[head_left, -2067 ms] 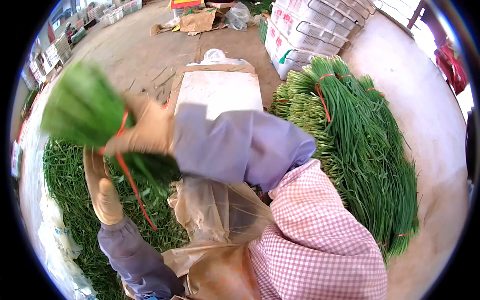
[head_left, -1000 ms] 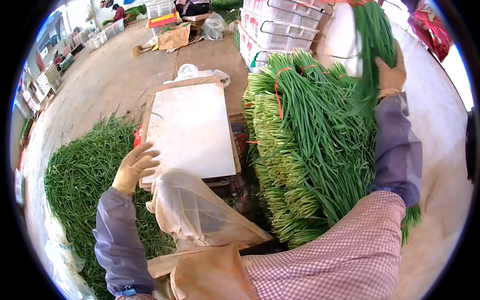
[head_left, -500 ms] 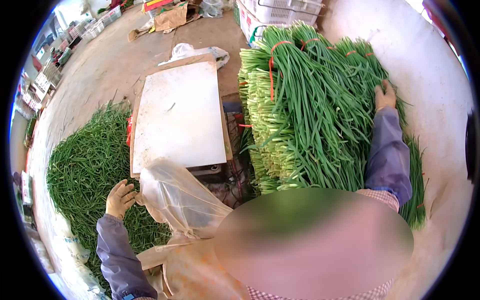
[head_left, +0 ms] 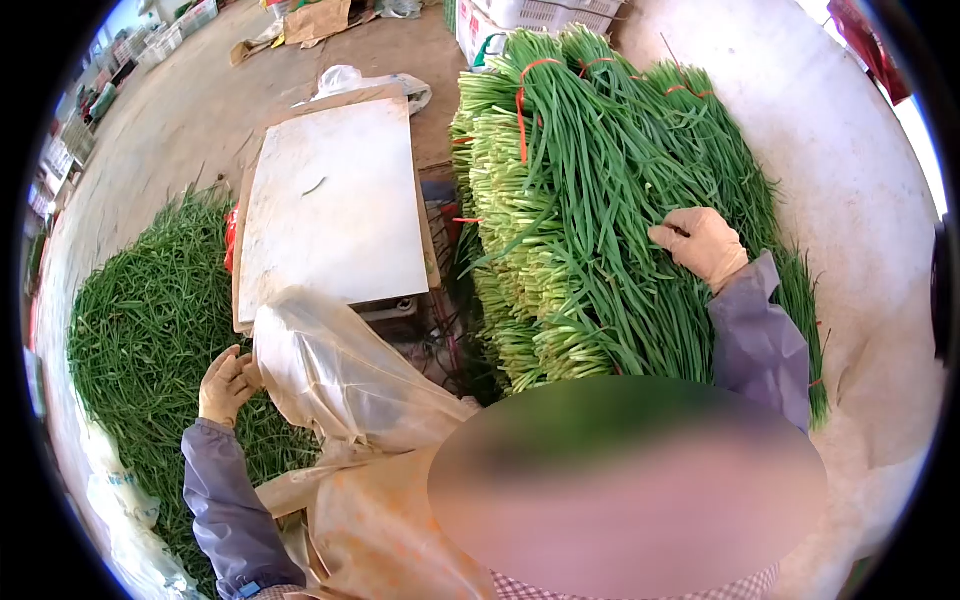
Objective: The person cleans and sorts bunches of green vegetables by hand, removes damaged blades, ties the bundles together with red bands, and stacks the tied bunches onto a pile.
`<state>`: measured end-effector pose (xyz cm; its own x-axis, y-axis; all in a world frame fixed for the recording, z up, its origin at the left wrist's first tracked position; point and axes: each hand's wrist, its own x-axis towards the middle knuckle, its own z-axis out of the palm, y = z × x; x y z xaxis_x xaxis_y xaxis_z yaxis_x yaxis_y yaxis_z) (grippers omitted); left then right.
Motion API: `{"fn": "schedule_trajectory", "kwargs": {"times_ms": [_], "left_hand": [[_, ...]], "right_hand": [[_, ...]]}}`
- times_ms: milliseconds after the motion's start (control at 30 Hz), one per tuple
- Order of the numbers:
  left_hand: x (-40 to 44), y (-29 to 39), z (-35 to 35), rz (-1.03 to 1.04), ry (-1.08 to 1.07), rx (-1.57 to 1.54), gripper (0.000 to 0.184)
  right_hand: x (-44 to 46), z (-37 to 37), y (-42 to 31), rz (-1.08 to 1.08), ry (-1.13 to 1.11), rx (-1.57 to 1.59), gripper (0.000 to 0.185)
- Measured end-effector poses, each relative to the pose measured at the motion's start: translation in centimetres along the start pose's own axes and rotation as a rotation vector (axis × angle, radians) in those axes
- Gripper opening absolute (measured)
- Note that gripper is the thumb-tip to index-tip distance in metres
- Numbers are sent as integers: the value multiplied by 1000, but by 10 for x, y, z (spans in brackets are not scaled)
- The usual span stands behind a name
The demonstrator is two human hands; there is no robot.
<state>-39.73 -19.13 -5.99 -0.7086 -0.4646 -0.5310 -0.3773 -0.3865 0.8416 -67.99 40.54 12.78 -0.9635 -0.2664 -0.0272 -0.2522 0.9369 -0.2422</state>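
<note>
Bundles of garlic chives (head_left: 620,220) are stacked on my right, pale cut stems toward the board and some tied with orange bands (head_left: 522,100). My gloved right hand (head_left: 702,245) is over the leaves of the stack, fingers loosely bent and thumb apart. I see nothing held in it, though whether it touches the leaves is unclear. My gloved left hand (head_left: 228,386) is beside my plastic-covered knee (head_left: 325,375), fingers half bent and holding nothing visible. Beyond that hand lies a heap of loose green leaves (head_left: 150,320).
A white board (head_left: 335,200) with a stray leaf on it rests on a low stand between the heap and the stack. Plastic crates (head_left: 540,14) stand behind the chives. Cardboard (head_left: 316,20) and a plastic bag (head_left: 342,80) lie on the floor. A blurred oval hides my lap.
My right hand has moved from the far right side of the chive stack inward and nearer, over the leaves. My left hand's fingers have bent more. The whole view has shifted slightly.
</note>
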Motion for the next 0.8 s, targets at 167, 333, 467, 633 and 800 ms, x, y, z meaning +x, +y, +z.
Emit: {"fn": "schedule_trajectory", "kwargs": {"times_ms": [167, 333, 467, 633, 800], "left_hand": [[-8, -15, -17, -68, 61, -8, 48], [-13, -33, -27, -82, 66, -12, 51], [-15, -39, -31, -90, 113, -13, 51], [-15, -49, -36, -103, 121, -32, 52], [-15, -58, -46, -97, 89, -31, 52]], "right_hand": [[10, 13, 10, 67, -114, 392, 22], [2, 6, 9, -31, 63, 647, 11], [-13, -25, -2, -92, 36, 975, 12], [-34, -25, -49, -105, -323, 635, 10], [-27, 12, -64, -356, -232, -109, 29]]}}
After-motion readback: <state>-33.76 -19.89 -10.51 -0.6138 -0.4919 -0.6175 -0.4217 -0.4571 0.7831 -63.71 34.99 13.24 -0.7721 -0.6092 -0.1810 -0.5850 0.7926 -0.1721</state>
